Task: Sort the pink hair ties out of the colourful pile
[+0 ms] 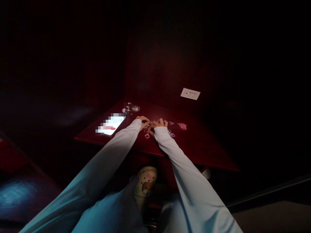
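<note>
Red table (199, 149), curled fingers (145, 119) at trinkets (150, 124)

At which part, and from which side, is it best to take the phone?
The phone is probably best pinched by its two long edges, from above: it lies flat on the table, lit screen up, so the thin sides should hold better than the screen.

No readable lettering anywhere (phone screen (116, 124) bright, partly pixelated).
</note>
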